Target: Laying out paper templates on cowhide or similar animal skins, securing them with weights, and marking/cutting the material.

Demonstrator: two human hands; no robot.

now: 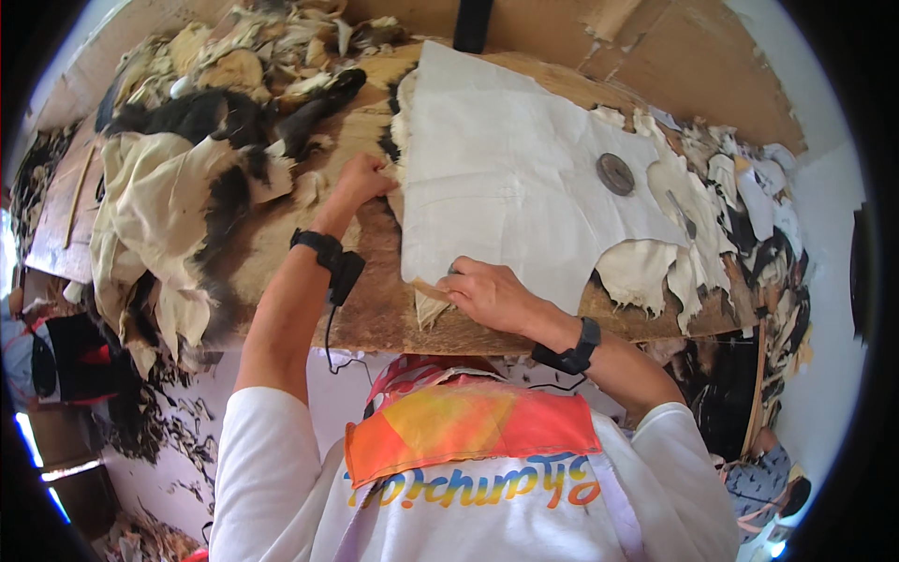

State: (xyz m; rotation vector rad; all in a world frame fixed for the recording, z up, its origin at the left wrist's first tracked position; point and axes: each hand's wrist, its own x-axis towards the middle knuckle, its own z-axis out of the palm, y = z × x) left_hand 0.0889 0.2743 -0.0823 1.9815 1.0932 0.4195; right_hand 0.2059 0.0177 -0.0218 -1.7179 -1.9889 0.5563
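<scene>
A large white paper sheet (506, 169), cut with curved edges, lies over a pale, dark-furred hide (637, 272) on the wooden board. My left hand (363, 180) is closed on the hide's left edge beside the sheet. Its fingertips are partly hidden. My right hand (492, 295) rests at the sheet's lower edge, its fingers pinched on a small pale flap of hide (429, 307). A dark round weight (615, 174) sits on the right part of the sheet. Right of that, a small narrow metal tool (682, 215) lies on the hide.
A big cream hide with black fur (159, 192) drapes over the board's left front edge. Scraps (234, 70) heap behind it, and more pieces (749, 187) crowd the right end. Other people sit at lower left (70, 356) and lower right (768, 487). Black scraps litter the floor.
</scene>
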